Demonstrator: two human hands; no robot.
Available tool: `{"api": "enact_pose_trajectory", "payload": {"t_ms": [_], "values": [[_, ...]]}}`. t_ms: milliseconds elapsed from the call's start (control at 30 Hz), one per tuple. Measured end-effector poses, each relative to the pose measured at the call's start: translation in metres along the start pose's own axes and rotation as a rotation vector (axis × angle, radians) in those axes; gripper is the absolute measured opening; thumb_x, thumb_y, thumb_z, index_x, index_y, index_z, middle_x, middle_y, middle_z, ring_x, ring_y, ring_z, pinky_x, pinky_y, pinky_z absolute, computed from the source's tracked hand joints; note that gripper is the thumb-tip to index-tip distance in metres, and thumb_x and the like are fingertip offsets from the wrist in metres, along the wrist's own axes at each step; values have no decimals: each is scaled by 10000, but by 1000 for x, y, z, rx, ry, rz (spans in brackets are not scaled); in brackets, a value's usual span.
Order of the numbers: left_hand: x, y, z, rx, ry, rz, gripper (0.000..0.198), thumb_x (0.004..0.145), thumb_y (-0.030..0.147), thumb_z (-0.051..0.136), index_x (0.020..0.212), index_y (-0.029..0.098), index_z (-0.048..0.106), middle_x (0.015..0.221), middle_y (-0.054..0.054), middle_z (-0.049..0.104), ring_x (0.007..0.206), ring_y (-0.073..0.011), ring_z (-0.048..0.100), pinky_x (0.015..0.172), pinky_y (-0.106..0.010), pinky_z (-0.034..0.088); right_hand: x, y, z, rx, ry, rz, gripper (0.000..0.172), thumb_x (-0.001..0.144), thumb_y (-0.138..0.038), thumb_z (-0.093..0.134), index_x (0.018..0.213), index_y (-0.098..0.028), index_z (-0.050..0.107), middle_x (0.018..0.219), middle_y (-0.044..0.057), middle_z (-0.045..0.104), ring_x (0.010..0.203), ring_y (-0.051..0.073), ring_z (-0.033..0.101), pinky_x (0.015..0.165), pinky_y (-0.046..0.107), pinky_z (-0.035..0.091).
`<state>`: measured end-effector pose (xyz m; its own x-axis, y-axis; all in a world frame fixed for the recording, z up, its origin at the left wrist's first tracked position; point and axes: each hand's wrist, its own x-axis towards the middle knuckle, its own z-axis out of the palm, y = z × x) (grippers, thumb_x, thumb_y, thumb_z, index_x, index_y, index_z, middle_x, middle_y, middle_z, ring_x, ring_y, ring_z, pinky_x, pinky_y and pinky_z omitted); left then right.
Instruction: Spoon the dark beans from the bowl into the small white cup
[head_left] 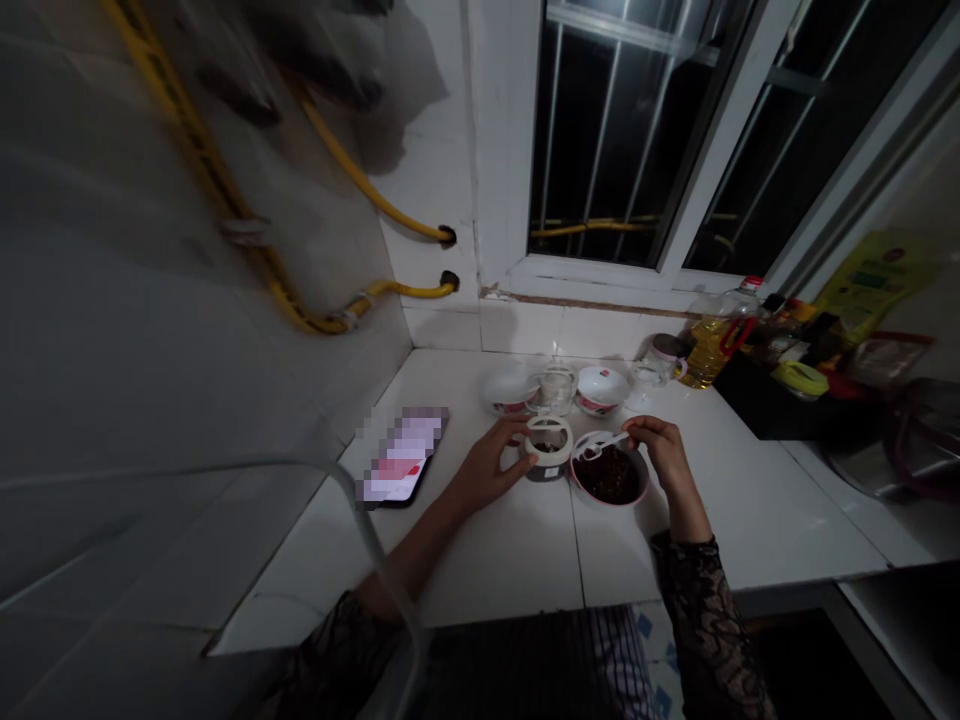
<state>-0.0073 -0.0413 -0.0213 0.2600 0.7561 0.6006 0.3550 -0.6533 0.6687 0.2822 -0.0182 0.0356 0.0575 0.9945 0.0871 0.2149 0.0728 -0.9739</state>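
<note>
Left hand (487,468) is grasping the pale-rimmed jar (546,472) at the pink-rimmed bowl's (645,488) ten o'clock; something dark, perhaps seasoning, is showing inside. At two, right hand (663,450) is pinching a white spoon (613,440) over dark-red sauce (606,478). A flowered bowl (602,403) is sitting at twelve.

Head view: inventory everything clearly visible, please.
Bowl: 1, pink rim, centre
Spoon: 1, white, over bowl
Jar: 1, cream top, beside bowl
Rear bowls: 2, whitish, behind jar
Rear jar: 1, clear, between those
Glass mug: 1, clear, further right
Oil bottle: 1, yellow, back right
Box: 1, black, right
Phone: 1, pinkish screen, left
Pipes: 2, yellow, upper left
Window: 1, white frame, back
Counter: 1, white, below
Cable: 1, whitish, left foreground
Left hand: 1, bare, on jar
Right hand: 1, bare, holding spoon
</note>
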Motion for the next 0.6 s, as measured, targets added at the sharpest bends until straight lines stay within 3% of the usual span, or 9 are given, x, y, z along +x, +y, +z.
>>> {"api": "enact_pose_trajectory", "payload": {"t_ms": [233,333,467,533,600], "values": [[0,0,1,-22,7,-8,229,893,321,656,1087,223,584,1303,-136,629,1232,-268,625,863,-366,606,-8,-9,23,2,119,-187,249,745,-458,608,790,-220,668,605,2,597,638,187,554,706,333,449],[0,0,0,-19,3,4,226,905,324,643,1098,226,577,1304,-131,624,1219,-259,630,861,-362,604,-18,-15,42,-157,141,-418,245,876,-428,539,858,-229,681,699,26,646,752,215,596,794,361,463],[0,1,0,-21,2,12,238,908,317,639,1117,225,570,1302,-129,623,1215,-252,629,871,-358,599,-26,-19,54,-431,-51,-796,246,950,-297,471,883,-236,700,778,49,689,801,219,596,925,422,426],[0,1,1,-24,6,10,235,904,313,643,1109,222,571,1307,-135,621,1217,-258,628,870,-364,599,-27,-18,51,-467,-68,-825,253,963,-276,455,905,-237,698,768,46,684,782,219,591,925,432,422],[0,1,1,-27,5,3,229,902,310,645,1100,223,571,1323,-141,614,1230,-264,620,868,-369,599,-26,-17,41,-443,24,-756,235,962,-298,471,912,-239,693,773,49,682,822,234,599,905,426,429]]}}
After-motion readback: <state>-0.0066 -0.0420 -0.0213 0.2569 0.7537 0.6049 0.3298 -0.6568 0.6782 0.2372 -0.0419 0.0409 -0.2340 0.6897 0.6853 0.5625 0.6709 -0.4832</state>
